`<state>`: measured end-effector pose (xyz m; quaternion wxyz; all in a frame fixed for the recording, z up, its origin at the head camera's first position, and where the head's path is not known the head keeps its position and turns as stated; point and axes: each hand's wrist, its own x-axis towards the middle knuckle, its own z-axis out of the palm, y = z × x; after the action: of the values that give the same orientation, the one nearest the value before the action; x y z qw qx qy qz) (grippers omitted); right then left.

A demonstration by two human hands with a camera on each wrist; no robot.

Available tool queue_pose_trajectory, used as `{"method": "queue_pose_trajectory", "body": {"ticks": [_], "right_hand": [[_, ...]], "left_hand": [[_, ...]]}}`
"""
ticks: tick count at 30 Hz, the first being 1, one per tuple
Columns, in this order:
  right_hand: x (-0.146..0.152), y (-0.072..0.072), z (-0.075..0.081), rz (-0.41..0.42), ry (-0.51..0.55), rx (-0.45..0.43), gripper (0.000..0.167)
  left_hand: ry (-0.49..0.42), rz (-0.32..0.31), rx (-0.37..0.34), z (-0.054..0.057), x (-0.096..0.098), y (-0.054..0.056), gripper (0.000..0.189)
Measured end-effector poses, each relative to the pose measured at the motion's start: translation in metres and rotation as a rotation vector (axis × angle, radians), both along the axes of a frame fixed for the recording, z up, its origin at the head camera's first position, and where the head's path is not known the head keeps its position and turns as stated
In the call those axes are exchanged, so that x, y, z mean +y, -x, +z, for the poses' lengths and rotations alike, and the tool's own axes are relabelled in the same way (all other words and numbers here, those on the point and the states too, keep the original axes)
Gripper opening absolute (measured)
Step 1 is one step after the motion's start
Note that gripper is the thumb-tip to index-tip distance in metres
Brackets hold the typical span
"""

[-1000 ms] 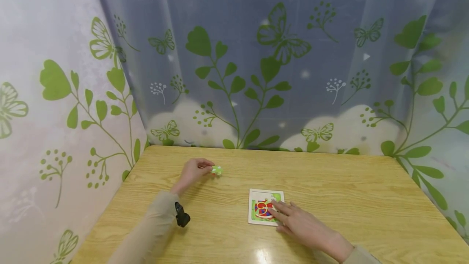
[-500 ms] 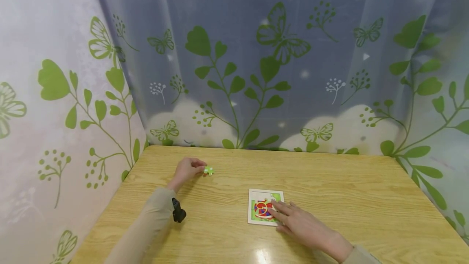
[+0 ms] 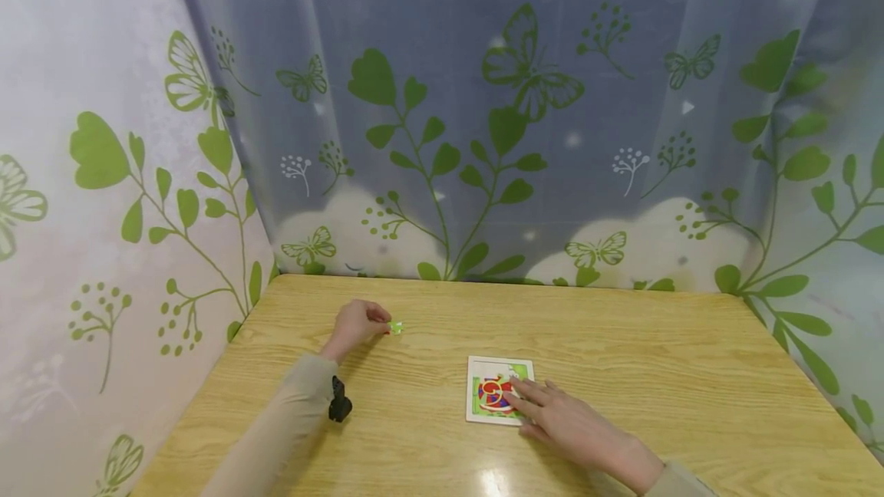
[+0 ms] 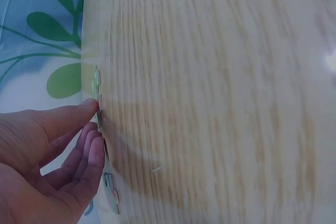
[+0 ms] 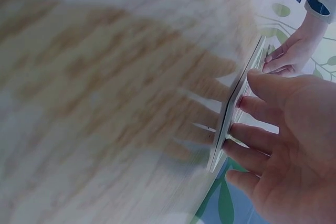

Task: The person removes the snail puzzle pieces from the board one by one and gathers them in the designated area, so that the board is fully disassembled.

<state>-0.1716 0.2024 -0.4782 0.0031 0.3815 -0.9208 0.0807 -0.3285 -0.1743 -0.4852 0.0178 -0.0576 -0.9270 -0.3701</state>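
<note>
In the head view my left hand [image 3: 359, 324] is at the table's left rear, thumb and fingers pinching a small green and white jigsaw piece [image 3: 396, 327]. The left wrist view has this jigsaw piece [image 4: 96, 83] edge-on at the fingertips; a second puzzle piece [image 4: 111, 192] lies below the curled fingers, hidden by the hand from the head. Near the front, a square white-framed puzzle board [image 3: 481, 414] carries a red, blue and green picture, its upper part pale and bare. My right hand [image 3: 569, 422] rests with extended fingers on its right side.
The wooden table [image 3: 642, 359] stretches out around the board on every side. Behind it hangs a blue-grey curtain [image 3: 442, 175] with green leaves and butterflies, and patterned cloth closes both sides. A black wrist device [image 3: 339, 401] sits on the left sleeve.
My left hand has drawn the jigsaw piece a little to the left, then shifted slightly back, and the piece is now more covered by the fingers. Right hand and board stay put.
</note>
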Motion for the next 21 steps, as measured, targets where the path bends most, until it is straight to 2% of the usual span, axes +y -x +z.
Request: {"method": "queue_pose_trajectory", "body": {"ticks": [5,8,13,21], "right_hand": [[-0.001,0.001,-0.001,0.002,0.01,-0.002,0.05],[0.0,0.002,-0.001,-0.009,0.036,-0.037,0.051],[0.001,0.005,0.0,-0.045,0.083,-0.107,0.051],[0.0,0.005,0.001,-0.069,0.122,-0.135,0.051]], "left_hand": [[0.037,0.007,0.008,0.0,0.001,0.0,0.006],[0.031,0.013,0.035,0.001,0.002,0.0,0.007],[-0.008,-0.007,0.088,0.011,0.007,-0.003,0.015],[-0.122,-0.069,0.057,0.023,0.025,-0.013,0.02]]}}
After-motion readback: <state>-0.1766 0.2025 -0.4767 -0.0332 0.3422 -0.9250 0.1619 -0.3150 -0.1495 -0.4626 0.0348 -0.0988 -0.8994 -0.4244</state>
